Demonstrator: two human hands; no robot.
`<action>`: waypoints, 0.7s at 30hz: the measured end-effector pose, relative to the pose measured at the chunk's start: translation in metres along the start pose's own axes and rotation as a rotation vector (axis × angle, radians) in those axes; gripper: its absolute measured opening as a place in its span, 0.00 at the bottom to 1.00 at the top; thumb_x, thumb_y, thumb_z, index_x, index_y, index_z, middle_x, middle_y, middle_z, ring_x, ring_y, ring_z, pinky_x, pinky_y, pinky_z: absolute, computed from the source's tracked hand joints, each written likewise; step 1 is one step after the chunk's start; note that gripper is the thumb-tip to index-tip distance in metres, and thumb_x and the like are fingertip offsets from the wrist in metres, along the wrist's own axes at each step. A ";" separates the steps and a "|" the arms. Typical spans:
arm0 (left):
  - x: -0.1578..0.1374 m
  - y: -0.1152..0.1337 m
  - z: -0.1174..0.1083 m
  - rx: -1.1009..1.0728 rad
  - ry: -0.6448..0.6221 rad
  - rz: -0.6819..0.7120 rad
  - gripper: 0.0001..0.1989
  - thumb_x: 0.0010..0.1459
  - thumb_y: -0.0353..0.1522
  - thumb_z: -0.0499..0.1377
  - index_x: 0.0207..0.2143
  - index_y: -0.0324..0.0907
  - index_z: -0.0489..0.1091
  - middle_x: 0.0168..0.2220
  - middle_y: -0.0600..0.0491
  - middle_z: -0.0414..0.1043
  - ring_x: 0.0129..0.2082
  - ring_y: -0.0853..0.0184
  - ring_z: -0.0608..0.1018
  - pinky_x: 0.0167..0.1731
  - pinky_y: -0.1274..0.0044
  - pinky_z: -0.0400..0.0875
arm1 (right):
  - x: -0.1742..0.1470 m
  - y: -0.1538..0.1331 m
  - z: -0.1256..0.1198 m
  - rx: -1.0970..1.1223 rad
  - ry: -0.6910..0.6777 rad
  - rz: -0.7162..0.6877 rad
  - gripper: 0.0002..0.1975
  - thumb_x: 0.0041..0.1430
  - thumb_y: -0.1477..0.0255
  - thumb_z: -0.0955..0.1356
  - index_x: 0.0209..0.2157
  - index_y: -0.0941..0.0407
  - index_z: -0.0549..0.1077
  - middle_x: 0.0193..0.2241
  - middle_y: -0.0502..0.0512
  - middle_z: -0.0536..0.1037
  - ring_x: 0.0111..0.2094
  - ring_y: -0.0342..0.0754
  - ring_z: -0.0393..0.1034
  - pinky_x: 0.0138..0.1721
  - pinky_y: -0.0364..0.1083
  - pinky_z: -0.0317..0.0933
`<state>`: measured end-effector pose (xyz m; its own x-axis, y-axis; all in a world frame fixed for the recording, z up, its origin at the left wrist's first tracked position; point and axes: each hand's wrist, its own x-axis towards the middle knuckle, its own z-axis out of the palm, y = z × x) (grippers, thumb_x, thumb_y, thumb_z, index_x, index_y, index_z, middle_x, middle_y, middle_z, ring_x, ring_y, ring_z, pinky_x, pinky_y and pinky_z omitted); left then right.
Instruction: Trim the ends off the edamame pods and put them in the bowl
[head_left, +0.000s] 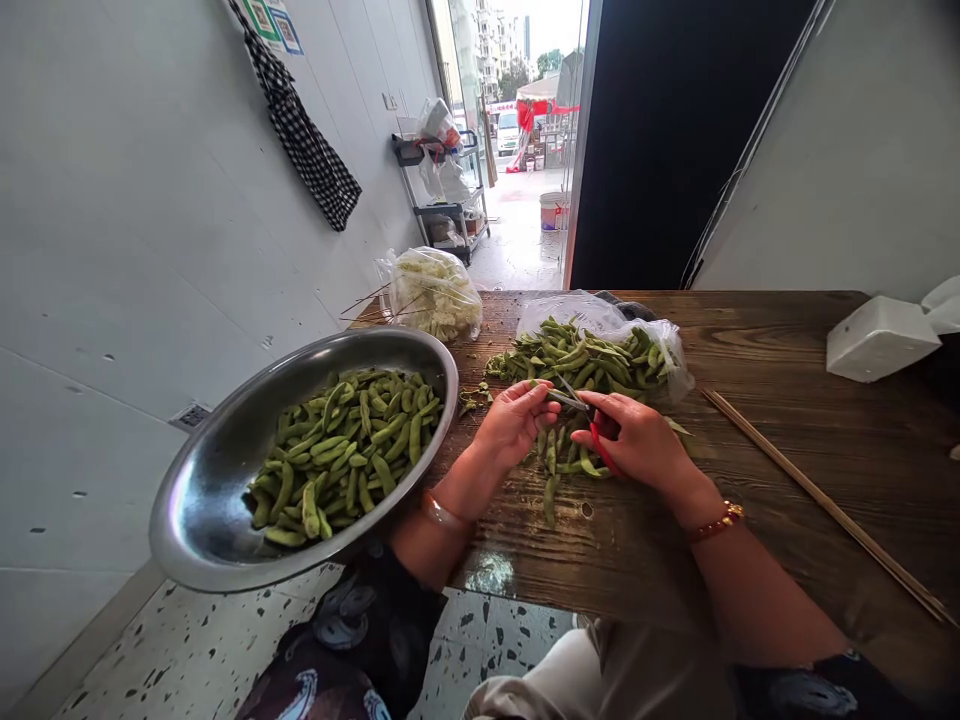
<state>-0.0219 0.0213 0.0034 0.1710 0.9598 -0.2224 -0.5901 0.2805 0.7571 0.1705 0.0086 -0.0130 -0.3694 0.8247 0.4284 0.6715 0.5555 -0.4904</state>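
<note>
Beneath both hands, a wooden table (750,345) was seen. To the left of the left hand, a large metal basin (202,500) was partly filled with green pods; from these, a good share of the work could be judged done, though whether each pod's tips were cut could not be told. Just beyond the hands, a sizeable heap of pods (574,355) was backed by a clear plastic bag (600,318), and loose pods (551,460) were strewn beneath them; by judgement, much was left to be handled. The right hand (637,440) was held back upward, its fingers curled around the red handles of the scissors (600,440), whose blades were parted toward the left hand. The left hand (514,425) was set opposite, its fingers bent and its thumb and forefinger pinched together; by them, what appeared to be a pod (534,384), mostly hidden, was gripped beside the blades.
</note>
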 end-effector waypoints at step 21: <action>-0.007 -0.010 0.006 0.071 -0.109 -0.045 0.10 0.50 0.31 0.66 0.31 0.34 0.69 0.24 0.52 0.74 0.19 0.76 0.74 0.20 0.85 0.67 | -0.003 0.008 0.008 0.003 0.138 -0.015 0.25 0.56 0.56 0.68 0.50 0.58 0.72 0.27 0.53 0.73 0.26 0.46 0.67 0.33 0.46 0.65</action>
<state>-0.0124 0.0118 0.0006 0.2835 0.9396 -0.1919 -0.5228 0.3191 0.7905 0.1723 0.0113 -0.0241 -0.2872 0.7941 0.5356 0.6644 0.5680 -0.4858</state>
